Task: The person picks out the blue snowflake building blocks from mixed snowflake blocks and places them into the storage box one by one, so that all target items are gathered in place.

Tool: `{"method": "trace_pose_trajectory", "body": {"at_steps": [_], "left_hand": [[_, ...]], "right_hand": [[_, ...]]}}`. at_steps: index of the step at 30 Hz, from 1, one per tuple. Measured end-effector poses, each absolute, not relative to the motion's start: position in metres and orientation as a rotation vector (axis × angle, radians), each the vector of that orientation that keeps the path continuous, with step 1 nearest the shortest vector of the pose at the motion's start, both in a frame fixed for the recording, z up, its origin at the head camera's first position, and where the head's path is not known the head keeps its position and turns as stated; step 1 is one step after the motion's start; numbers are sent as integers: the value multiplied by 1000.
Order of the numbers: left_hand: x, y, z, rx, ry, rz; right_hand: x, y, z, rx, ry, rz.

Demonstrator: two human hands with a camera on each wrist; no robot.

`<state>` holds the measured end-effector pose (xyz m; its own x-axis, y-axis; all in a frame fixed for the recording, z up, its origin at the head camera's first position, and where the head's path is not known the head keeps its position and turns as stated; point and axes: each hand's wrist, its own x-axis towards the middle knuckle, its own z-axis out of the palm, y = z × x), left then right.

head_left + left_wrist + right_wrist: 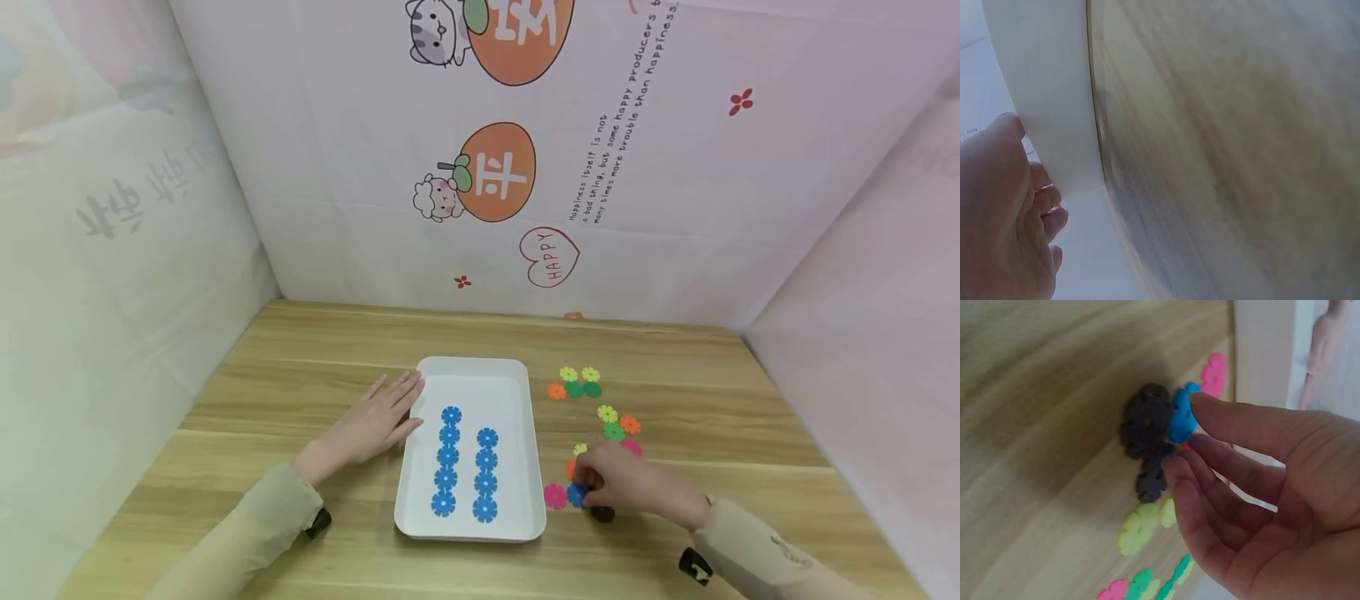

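- Nearest me, the right hand (637,487) is down on the counter (300,533) just to the right of the tray. Its fingertips (1200,403) are closing on a blue flower disc (1183,415). The fingers touch it, but I can't tell whether it is pinched or lifted yet.
- Hard against that blue disc lie dark brown discs (1146,434), with a pink disc (555,496) just beside it on the tray side.
- The white tray (517,383) holds nine blue discs lying flat in two columns: five in the left column (447,461) and four in the right column (486,473). The right column starts lower, so I'd judge the sorting well along, with the blue one under the right hand the only loose blue piece I can see.
- The left hand (375,425) lies flat with fingers spread, resting on the counter against the tray's left rim. The wrist view shows the fingertips touching the rim and holding nothing.
- Farther out on the right, the unsorted discs (592,400) lie scattered on the counter: yellow-green, green, orange and pink.
- Beyond that stands a pale backdrop (525,167) printed with cartoons.
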<state>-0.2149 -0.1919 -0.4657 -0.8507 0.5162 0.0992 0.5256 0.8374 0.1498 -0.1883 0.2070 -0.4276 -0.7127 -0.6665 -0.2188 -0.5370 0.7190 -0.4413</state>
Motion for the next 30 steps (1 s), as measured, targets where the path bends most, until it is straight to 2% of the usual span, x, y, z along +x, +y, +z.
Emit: {"method": "trace_pose_trajectory", "body": {"at_steps": [21,30], "left_hand": [[-215,-191,-465,-844,-2963,-247],[-214,-192,-466,-836,-2970,-261]], "right_hand": [[-185,200,-435,-884,2645,-520],[-193,197,-429,-1013,2544,-650]]}}
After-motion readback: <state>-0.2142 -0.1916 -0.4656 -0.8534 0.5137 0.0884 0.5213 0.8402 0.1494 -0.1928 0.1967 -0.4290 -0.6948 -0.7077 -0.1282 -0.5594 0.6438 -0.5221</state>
